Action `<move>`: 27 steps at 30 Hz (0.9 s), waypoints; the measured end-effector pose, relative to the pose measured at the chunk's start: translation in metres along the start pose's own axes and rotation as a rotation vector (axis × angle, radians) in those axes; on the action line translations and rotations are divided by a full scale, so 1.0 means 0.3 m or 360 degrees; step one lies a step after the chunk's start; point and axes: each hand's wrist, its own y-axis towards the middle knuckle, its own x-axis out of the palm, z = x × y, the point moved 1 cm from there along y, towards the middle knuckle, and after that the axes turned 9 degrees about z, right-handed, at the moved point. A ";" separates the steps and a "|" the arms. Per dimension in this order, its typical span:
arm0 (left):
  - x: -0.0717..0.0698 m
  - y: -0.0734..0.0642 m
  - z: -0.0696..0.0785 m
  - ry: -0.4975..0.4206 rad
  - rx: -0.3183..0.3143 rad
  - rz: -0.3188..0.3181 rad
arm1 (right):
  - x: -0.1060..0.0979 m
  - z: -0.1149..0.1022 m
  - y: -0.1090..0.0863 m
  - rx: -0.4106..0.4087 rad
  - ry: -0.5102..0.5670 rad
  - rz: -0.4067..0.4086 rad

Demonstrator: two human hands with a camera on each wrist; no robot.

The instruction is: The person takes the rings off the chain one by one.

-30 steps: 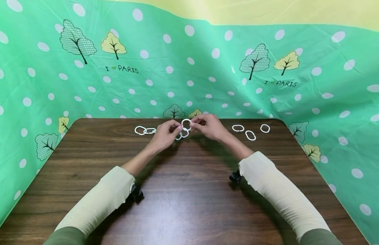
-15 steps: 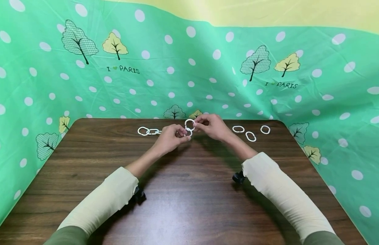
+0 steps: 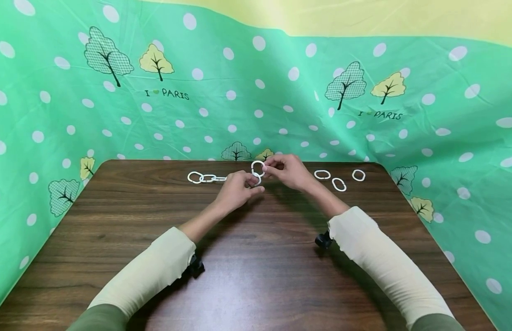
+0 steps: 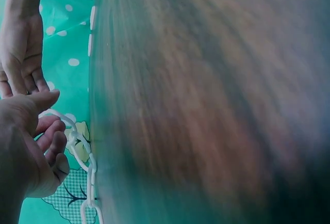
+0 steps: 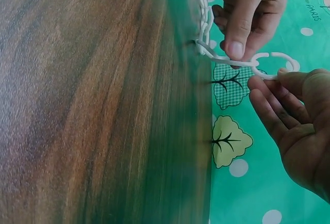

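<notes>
A white plastic chain [image 3: 219,178] lies partly on the table, leading rightward into my left hand [image 3: 239,187]. Its end link [image 5: 242,63] sits at my left fingers, which curl loosely about it. The left thumb stands a little off the fingers. My right hand [image 3: 290,170] pinches a white chain link [image 3: 257,161] between thumb and fingertips, raised above the table's far edge. This link hooks through the chain's end link, and the right wrist view shows a gap in its upper side. My left hand hides part of the chain in the head view.
On the brown wood table [image 3: 256,257], to the right, lie three loose white links: one [image 3: 322,171] nearest my right hand, a second link [image 3: 333,183] tilted, a third link [image 3: 353,174] farther right. A green dotted curtain [image 3: 256,101] hangs behind the table.
My left hand has slid right and its thumb has moved away from the fingers. Both joined links have shifted slightly right, and the chain on the table follows. The loose links stay put.
</notes>
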 end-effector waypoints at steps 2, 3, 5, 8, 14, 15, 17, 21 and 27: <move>-0.009 -0.006 0.038 0.0015 -0.0031 0.0011 | 0.002 -0.004 -0.001 -0.0004 0.0005 0.0003; -0.007 -0.004 0.038 0.0015 -0.0035 0.0015 | 0.003 -0.005 0.000 -0.0005 0.0000 0.0007; 0.004 0.004 0.022 -0.0014 -0.0047 0.0030 | 0.005 -0.008 0.000 -0.0004 -0.0012 0.0013; 0.023 0.014 -0.012 -0.0041 -0.0023 0.0064 | 0.005 -0.012 0.000 0.0001 -0.0031 0.0020; -0.022 -0.011 0.026 -0.0079 -0.0060 0.0124 | 0.002 -0.011 0.001 -0.0013 -0.0063 0.0021; -0.027 -0.012 0.026 -0.0090 -0.0061 0.0142 | 0.002 -0.010 0.001 -0.0016 -0.0061 0.0021; -0.035 -0.013 0.022 -0.0114 -0.0051 0.0185 | 0.001 -0.011 0.001 -0.0026 -0.0063 0.0023; -0.035 0.001 -0.018 -0.0130 -0.0012 0.0267 | 0.001 -0.014 0.000 -0.0045 -0.0100 0.0026; -0.058 -0.006 0.014 -0.0074 -0.0074 0.0275 | 0.013 -0.012 0.000 -0.0089 -0.0146 0.0011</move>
